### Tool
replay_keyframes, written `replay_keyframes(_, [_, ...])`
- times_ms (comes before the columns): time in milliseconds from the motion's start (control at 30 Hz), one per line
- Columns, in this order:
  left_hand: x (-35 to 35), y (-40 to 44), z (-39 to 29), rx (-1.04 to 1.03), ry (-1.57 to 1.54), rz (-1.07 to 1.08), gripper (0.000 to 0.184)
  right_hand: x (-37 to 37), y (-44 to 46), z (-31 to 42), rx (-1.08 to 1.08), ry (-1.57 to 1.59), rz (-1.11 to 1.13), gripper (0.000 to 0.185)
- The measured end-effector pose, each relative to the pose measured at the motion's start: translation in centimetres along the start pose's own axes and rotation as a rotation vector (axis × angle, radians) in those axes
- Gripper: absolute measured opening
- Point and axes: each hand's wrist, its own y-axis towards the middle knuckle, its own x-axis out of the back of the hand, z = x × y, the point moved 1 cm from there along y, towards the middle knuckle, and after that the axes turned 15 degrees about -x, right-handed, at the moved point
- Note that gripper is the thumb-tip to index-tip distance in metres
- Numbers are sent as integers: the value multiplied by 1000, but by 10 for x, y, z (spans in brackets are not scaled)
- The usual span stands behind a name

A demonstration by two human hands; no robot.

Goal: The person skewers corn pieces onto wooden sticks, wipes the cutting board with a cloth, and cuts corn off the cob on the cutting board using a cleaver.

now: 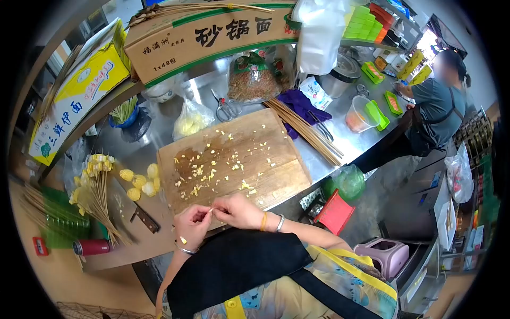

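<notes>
My left hand (192, 226) and my right hand (237, 210) meet above the near edge of a wooden cutting board (249, 143). The fingertips of both are pinched together around a small pale piece (211, 211), too small to identify. A yellow scrap (184, 240) sticks near my left wrist. Many small yellow and whitish scraps (199, 171) lie scattered over the board. Left of it are several knobbly yellow pieces (139, 181) and a knife (144, 219), its dark handle toward me. Farther left, a bundle of skewers (99, 199) carries pale yellow chunks.
Behind the board are scissors (225, 108), a bag of yellow pieces (192, 118) and a bag of peanuts (254, 78). Bare bamboo sticks (308, 133) lie along its right side. A red bottle (91, 246) is at lower left. Another person (438, 101) stands at right.
</notes>
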Motion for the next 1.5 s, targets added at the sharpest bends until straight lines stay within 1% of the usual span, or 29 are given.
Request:
replay_keyframes(133, [-9,0,-10,-103,56,-31,9,7,-3,6,-68,25,33,16])
replay_keyframes(200, [-13,5,-22,-311,138,-52,9,7,-1,1,-226,314,81,16])
replay_keyframes(233, [-15,5,-26,-302,146,-53,9,7,2,-7,-332,543,221,17])
replay_keyframes(300, [-20,6,-33,-371,125,-22,8,14,1,-11,-366,764,359,15])
replay_keyframes(333, [-25,7,-27,-352,26,-68,8,22,0,-12,-365,765,369,15])
replay_keyframes(367, [-27,9,-23,-348,30,-72,8,33,-2,-11,-444,944,413,13])
replay_keyframes(400, [-26,13,-17,-202,-108,-167,7,44,-3,-13,-525,1121,458,11])
replay_keyframes(433, [-24,18,-7,-55,-244,-264,6,55,-3,-22,-532,1095,362,11])
replay_keyframes(467, [-20,24,12,-59,-189,-285,5,62,-1,-40,-515,1074,259,11])
replay_keyframes(533, [-13,35,41,31,-150,-340,9,86,2,-62,-627,797,-65,8])
replay_keyframes(600, [-8,41,67,69,-122,-363,11,99,9,-121,-430,283,-299,14])
replay_keyframes(633, [-7,44,76,24,11,-359,13,107,9,-121,-425,286,-281,14])
replay_keyframes(667, [-7,46,85,-20,144,-351,15,115,8,-120,-466,113,-315,14])
replay_keyframes(700, [-8,47,92,-10,154,-361,15,121,8,-120,-505,-59,-348,14])
replay_keyframes(733, [-9,47,99,1,182,-367,15,125,9,-124,-503,-55,-332,14])
replay_keyframes(800, [-11,43,102,21,217,-376,16,130,13,-129,-348,-270,-355,10])
replay_keyframes(900, [-19,43,79,-74,340,-352,18,135,18,-129,-270,-407,-395,7])
replay_keyframes(933, [-25,41,56,-175,567,-242,22,139,18,-130,-281,-412,-403,7])
replay_keyframes(967, [-31,34,32,-276,792,-127,25,141,18,-130,-198,-464,-399,8])
replay_keyframes(1000, [-39,28,9,-302,921,-24,24,141,20,-130,-114,-514,-395,8])
replay_keyframes(1033, [-48,22,-8,-342,1044,75,23,142,22,-131,-122,-525,-411,8])
replay_keyframes(1167, [-61,-35,-3,-396,966,446,23,150,22,-133,-81,-579,-338,11])
replay_keyframes(1233, [-60,-36,-14,-370,909,441,23,155,29,-136,-60,-614,-295,12])
replay_keyframes(1300, [-60,-32,-23,-326,855,436,23,158,34,-143,-32,-467,-269,13])
replay_keyframes(1367, [-63,-25,-25,-295,772,297,21,171,46,-157,20,-442,-290,16])
replay_keyframes(1400, [-64,-27,-22,-301,772,294,21,183,53,-164,-39,-406,-401,19])
replay_keyframes(1433, [-64,-33,-16,-181,687,290,21,197,61,-173,-99,-367,-510,21])
replay_keyframes(1467, [-64,-37,-11,-61,600,288,22,216,71,-188,-127,-427,-623,25])
replay_keyframes(1500, [-63,-37,-14,-62,600,289,22,236,80,-202,-155,-486,-735,29])
